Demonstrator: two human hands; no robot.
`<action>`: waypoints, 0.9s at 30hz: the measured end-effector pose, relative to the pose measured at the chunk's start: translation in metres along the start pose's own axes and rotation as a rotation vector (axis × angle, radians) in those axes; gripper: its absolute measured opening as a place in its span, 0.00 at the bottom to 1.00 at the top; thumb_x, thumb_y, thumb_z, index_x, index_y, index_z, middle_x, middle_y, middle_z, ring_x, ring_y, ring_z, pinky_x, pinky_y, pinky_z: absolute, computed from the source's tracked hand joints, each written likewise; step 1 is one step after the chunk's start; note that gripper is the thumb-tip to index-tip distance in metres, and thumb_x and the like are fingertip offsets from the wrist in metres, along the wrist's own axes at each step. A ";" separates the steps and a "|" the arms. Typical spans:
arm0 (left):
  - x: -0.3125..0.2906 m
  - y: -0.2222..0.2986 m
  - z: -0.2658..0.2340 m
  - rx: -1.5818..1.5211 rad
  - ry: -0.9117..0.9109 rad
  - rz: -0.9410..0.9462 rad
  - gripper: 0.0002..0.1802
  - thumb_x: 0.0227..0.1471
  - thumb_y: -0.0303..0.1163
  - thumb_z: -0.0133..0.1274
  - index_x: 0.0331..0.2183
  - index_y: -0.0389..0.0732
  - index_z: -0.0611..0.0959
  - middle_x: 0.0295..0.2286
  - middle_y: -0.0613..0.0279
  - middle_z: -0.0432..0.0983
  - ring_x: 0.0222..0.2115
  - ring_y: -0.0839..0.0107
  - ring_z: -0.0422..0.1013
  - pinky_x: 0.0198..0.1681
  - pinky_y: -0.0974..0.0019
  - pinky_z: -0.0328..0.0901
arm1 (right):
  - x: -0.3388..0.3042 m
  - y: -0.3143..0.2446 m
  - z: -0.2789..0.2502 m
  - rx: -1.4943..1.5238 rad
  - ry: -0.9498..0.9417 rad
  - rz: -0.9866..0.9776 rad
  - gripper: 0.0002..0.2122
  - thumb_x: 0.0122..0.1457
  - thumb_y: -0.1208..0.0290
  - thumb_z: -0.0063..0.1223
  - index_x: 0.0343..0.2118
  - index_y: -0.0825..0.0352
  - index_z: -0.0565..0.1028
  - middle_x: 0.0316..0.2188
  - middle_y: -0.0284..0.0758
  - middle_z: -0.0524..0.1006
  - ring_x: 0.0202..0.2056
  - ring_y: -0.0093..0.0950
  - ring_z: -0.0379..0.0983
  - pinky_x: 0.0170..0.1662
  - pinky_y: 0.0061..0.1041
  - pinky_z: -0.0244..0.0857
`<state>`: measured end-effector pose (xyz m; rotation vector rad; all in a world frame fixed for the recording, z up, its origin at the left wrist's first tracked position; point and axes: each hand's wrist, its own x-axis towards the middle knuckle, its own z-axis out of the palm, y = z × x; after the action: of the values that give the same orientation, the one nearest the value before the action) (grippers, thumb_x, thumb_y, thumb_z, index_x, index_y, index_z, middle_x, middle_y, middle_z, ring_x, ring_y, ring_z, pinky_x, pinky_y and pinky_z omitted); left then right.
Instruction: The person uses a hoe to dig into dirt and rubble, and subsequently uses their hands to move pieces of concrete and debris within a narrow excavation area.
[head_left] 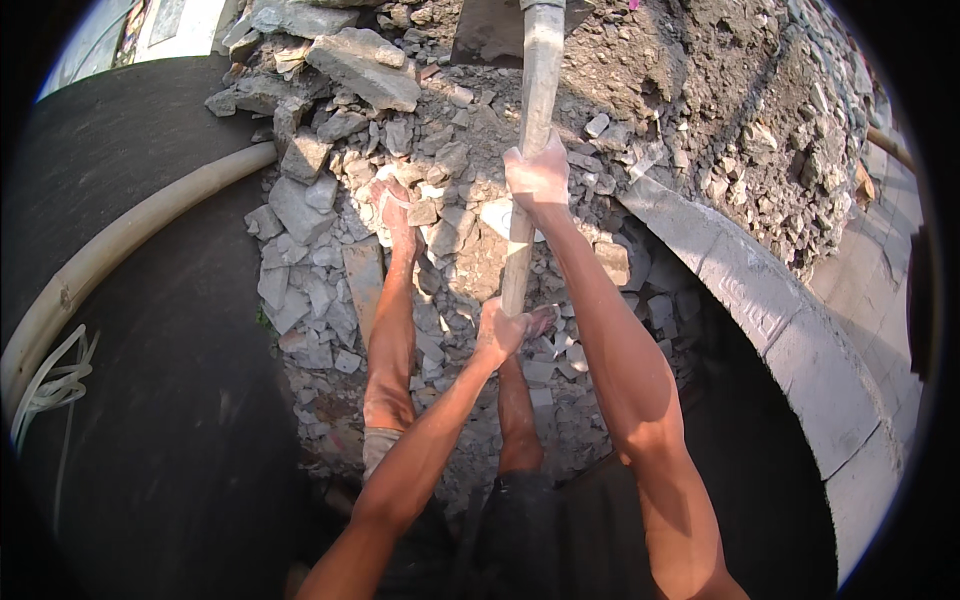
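Observation:
A hoe with a long, dusty wooden handle (pixel 541 75) runs from the middle of the head view up past its top edge. Behind the handle's far end shows its dark, flat blade (pixel 487 32), partly cut off by the frame. My right hand (pixel 538 178) is wrapped round the handle about midway along the visible length. Lower down, my left hand (pixel 499 328) grips the near end. Both hands look dusty. Below and around them lies broken grey rubble (pixel 440 165), with my two feet in sandals standing on it.
Large concrete slabs (pixel 365 68) lie piled at the far left. A bamboo pole (pixel 150 215) curves along the left side, near a loose bundle of pale cord (pixel 55 385). Concrete kerb blocks (pixel 745 290) line the right, below a mound of soil and stones (pixel 740 130).

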<state>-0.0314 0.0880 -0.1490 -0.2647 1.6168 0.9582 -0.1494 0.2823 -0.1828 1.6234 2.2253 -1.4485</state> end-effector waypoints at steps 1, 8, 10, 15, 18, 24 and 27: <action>-0.008 -0.004 0.009 -0.119 -0.005 -0.156 0.05 0.45 0.24 0.53 0.26 0.31 0.78 0.15 0.61 0.71 0.10 0.72 0.66 0.11 0.66 0.59 | 0.000 0.005 0.007 -0.070 -0.102 0.117 0.17 0.53 0.68 0.60 0.42 0.71 0.70 0.32 0.45 0.79 0.31 0.36 0.79 0.33 0.33 0.72; -0.084 -0.068 0.012 -0.188 -0.050 -0.224 0.06 0.47 0.20 0.51 0.20 0.35 0.74 0.13 0.63 0.67 0.09 0.75 0.63 0.09 0.68 0.55 | -0.090 0.057 0.012 0.056 -0.192 0.271 0.17 0.51 0.69 0.61 0.40 0.74 0.72 0.27 0.47 0.80 0.33 0.43 0.80 0.36 0.35 0.72; -0.113 -0.085 0.025 -0.316 -0.132 -0.450 0.09 0.47 0.20 0.51 0.17 0.35 0.73 0.12 0.63 0.67 0.08 0.73 0.63 0.09 0.68 0.55 | -0.117 0.084 0.000 -0.024 -0.177 0.311 0.18 0.50 0.70 0.59 0.42 0.74 0.72 0.28 0.48 0.80 0.33 0.44 0.80 0.39 0.37 0.72; -0.173 -0.143 0.022 -0.132 -0.123 -0.613 0.04 0.42 0.22 0.53 0.21 0.34 0.75 0.11 0.61 0.68 0.07 0.70 0.64 0.09 0.63 0.55 | -0.203 0.140 0.001 0.147 -0.273 0.675 0.15 0.50 0.72 0.57 0.40 0.72 0.72 0.27 0.45 0.79 0.28 0.37 0.80 0.32 0.36 0.72; -0.202 -0.175 0.021 -0.018 -0.051 -0.581 0.08 0.42 0.25 0.56 0.27 0.30 0.77 0.14 0.57 0.71 0.11 0.61 0.69 0.15 0.59 0.64 | -0.254 0.196 0.013 0.123 -0.155 0.522 0.12 0.51 0.75 0.56 0.38 0.71 0.71 0.22 0.40 0.76 0.19 0.31 0.76 0.22 0.31 0.69; -0.192 -0.170 -0.024 0.382 -0.015 -0.323 0.15 0.39 0.30 0.60 0.30 0.29 0.80 0.23 0.40 0.78 0.28 0.43 0.77 0.34 0.53 0.71 | -0.251 0.141 0.015 0.591 -0.095 0.588 0.09 0.55 0.78 0.56 0.37 0.70 0.69 0.18 0.31 0.70 0.14 0.21 0.68 0.16 0.24 0.62; -0.130 -0.123 -0.027 0.356 -0.073 -0.114 0.15 0.39 0.29 0.59 0.31 0.29 0.80 0.25 0.38 0.78 0.30 0.46 0.78 0.34 0.52 0.70 | -0.171 0.057 -0.016 0.552 0.004 0.513 0.10 0.55 0.76 0.57 0.37 0.71 0.69 0.17 0.30 0.70 0.14 0.20 0.68 0.16 0.23 0.62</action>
<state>0.0657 -0.0506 -0.0860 -0.0739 1.6531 0.5735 -0.0208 0.1693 -0.1243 2.1177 1.2943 -1.9645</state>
